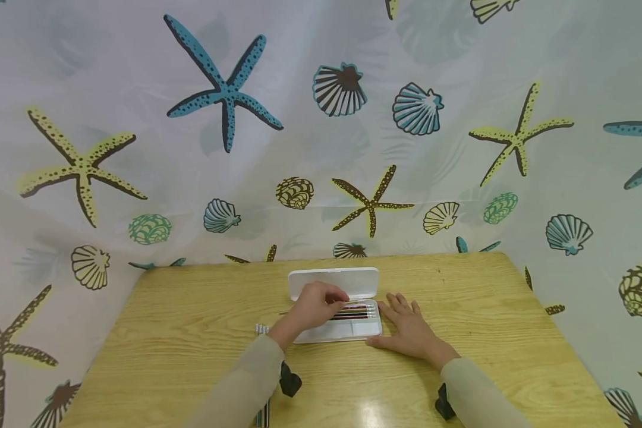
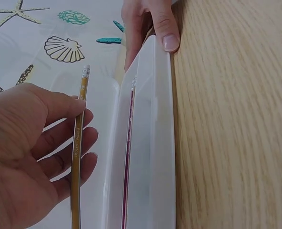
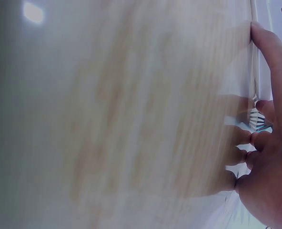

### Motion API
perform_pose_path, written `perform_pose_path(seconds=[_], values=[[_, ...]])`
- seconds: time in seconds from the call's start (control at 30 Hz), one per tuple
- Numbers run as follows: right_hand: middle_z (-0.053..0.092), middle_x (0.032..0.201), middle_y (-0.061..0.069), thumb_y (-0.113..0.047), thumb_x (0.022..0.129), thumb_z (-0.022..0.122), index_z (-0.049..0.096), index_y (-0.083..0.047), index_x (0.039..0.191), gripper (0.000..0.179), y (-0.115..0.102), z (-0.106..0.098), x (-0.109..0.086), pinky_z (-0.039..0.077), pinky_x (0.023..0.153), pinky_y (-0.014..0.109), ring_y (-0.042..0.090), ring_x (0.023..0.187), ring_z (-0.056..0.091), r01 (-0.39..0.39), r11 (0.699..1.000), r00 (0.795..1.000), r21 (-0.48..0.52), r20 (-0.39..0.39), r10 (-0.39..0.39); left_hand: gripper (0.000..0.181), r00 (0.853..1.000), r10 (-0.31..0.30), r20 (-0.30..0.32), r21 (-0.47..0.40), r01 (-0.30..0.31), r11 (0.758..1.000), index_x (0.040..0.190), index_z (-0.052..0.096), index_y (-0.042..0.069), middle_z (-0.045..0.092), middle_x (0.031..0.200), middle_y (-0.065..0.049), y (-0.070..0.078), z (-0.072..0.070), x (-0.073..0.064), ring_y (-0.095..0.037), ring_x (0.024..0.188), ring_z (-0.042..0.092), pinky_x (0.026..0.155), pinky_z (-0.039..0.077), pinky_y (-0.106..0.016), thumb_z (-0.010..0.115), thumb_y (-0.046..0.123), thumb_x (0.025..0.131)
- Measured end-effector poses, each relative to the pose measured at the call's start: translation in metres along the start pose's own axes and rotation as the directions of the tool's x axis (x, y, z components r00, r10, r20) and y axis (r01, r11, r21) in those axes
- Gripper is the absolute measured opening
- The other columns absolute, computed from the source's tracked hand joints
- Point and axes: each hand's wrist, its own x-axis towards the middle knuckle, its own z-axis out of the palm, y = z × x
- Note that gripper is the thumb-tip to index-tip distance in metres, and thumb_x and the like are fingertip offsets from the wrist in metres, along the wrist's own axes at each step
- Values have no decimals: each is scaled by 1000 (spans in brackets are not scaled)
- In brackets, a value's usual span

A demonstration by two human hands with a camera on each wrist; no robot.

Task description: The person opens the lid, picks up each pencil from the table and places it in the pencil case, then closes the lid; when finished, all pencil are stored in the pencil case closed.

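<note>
- Centrally, open white case (image 1: pixel 312 338) sat on table (image 1: pixel 192 315), rows of pencils (image 1: pixel 353 317) inside.
- Left hand (image 1: pixel 314 306) pinched gold pencil (image 2: pixel 75 162), thumb against fingers, above the case.
- Right hand (image 1: pixel 408 333), fingers spread, rested at case's right end, thumb at near corner.
- Loose pencils (image 1: pixel 261 329) lay beside left forearm (image 1: pixel 248 380).

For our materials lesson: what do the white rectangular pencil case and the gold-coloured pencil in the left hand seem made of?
White rectangular pencil case: probably hard plastic, smooth and softly shiny, judging by its moulded walls.
Gold-coloured slim pencil: likely painted wood, satin-looking, from its lettered barrel; bare wood isn't visible.
</note>
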Motion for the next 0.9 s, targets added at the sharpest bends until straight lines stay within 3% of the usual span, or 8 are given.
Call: perform_pose_path(seconds=[0.33,0.63,0.9], values=[[20,175,20,-74,89,67,37,-12,165,103,-2,-2,-1,5,128,69,42,164,9,-3,1000,1000,-8,2,3,14,1000,-8,13,41,7,999,105,82,4,80,99,-6,2,16,7,-17,90,70,81,58,-34,70,4,97],[20,174,22,-74,89,67,37,-10,164,103,-2,-3,0,6,128,70,43,164,10,-1,1000,1000,-5,-5,1,11,1000,16,21,101,-18,995,102,81,6,79,95,-4,-5,29,12,-13,86,68,78,57,-30,71,5,97],[22,174,23,-71,90,69,38,-9,164,101,-2,-1,0,6,127,71,44,163,11,7,1000,1000,-4,-10,-7,13,1000,-9,21,137,6,991,104,81,6,80,99,-4,-8,37,13,-14,90,70,81,59,-32,70,5,97]])
